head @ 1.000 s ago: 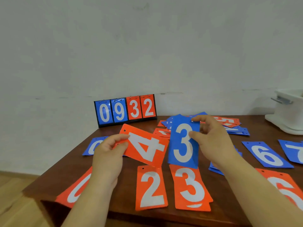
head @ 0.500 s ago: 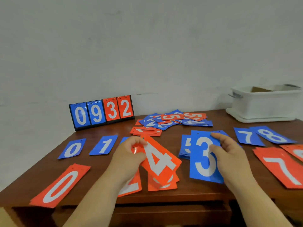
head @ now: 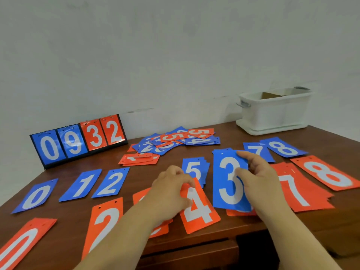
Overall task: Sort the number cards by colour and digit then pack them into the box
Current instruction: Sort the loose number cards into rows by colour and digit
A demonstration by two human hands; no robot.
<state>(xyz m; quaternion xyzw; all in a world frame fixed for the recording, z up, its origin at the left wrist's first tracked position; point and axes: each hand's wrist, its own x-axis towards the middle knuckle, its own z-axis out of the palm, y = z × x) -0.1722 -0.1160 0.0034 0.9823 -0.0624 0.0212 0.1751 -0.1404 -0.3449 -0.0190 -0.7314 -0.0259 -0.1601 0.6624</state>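
Head view: left hand [head: 171, 191] pinches orange 4 [head: 200, 211]; right hand [head: 259, 182] pinches blue 3 [head: 227, 184].
Blue 3: best laid squarely at three o'clock of blue 2 [head: 112, 182].

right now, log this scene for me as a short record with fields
left hand: pinches orange 4 card
right hand: holds blue 3 card
blue laid out: blue 0, blue 1, blue 2, blue 5, blue 7, blue 8
orange laid out: orange 0, orange 2, orange 7, orange 8
unsorted pile: mixed colours, back middle
box: white, back right
scoreboard: back left, reads 0932
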